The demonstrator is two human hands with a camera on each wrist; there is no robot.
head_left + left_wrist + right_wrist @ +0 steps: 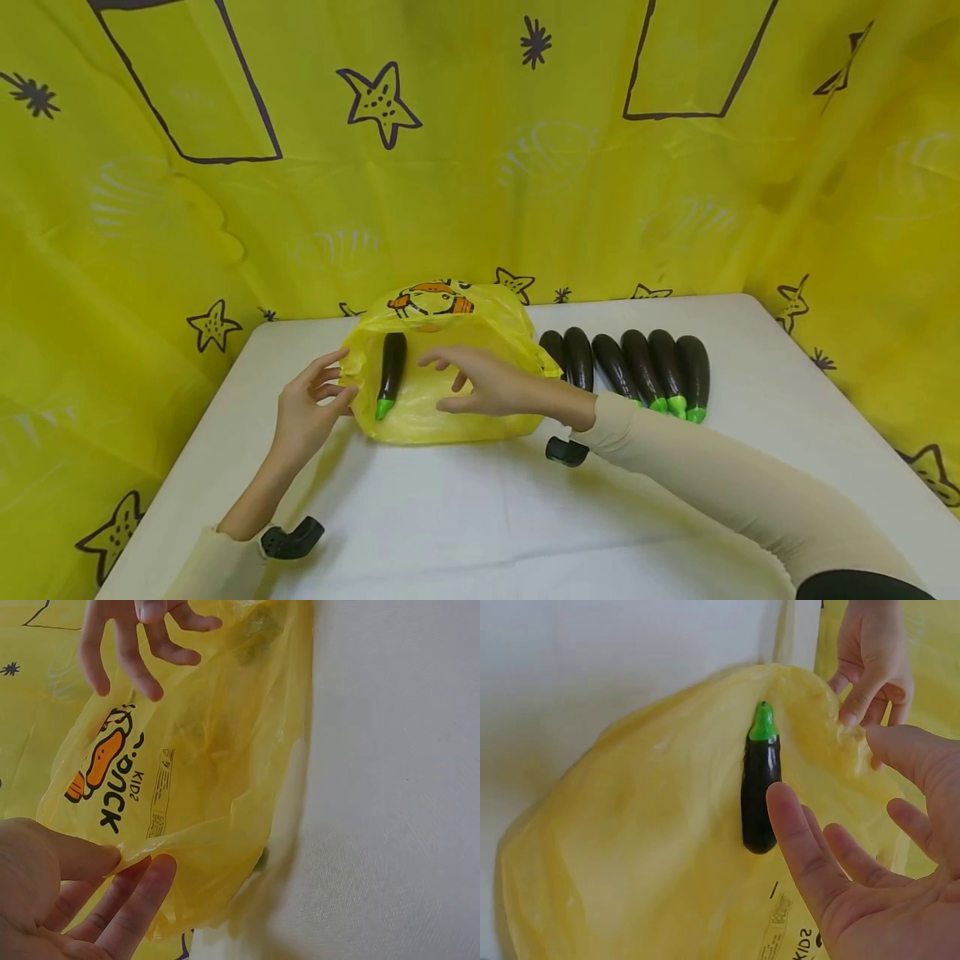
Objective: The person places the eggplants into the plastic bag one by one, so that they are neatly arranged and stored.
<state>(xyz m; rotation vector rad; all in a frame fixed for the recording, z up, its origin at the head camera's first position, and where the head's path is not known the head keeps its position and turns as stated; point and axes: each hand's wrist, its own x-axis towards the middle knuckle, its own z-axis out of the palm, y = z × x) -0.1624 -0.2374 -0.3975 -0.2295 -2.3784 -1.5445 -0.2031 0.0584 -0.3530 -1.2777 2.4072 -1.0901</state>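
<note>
From the head: seemingly mid-bagging, with one glossy black, green-capped eggplant (392, 371) inside the yellow plastic bag (472, 429), six matching eggplants (639, 358) beside it on the white desk (450, 517); left wrist: pinching the bag's rim with the left hand (82, 862); right wrist: hovering with the right hand (904, 911) loosely spread, empty, probably due to fetch another

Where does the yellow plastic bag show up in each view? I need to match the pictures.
Head: the yellow plastic bag is just below the centre, its mouth towards the camera.
Left wrist: across the left and middle, with the white table on the right.
Right wrist: across the left and middle, mostly low, with one eggplant inside.
Shared landmark: the left hand pinching its edge: left of centre, lower left, upper right respectively.
</note>
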